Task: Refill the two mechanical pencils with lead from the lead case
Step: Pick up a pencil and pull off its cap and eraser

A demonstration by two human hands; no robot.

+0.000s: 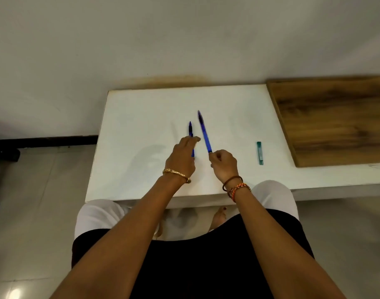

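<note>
Two blue mechanical pencils are at the middle of the white table (pixel 141 108). My right hand (pixel 223 164) pinches the near end of one blue pencil (pixel 204 131), which slants up and away and looks blurred. The second blue pencil (pixel 190 129) lies on the table with its tip pointing away; my left hand (pixel 183 157) rests over its near half with fingers stretched out, and I cannot tell if it grips it. A slim teal lead case (pixel 260 153) lies flat to the right, apart from both hands.
A brown wooden board (pixel 335 121) covers the table's right part, just beyond the lead case. A white wall runs behind the table. The tiled floor lies to the left, and my knees sit under the table's front edge.
</note>
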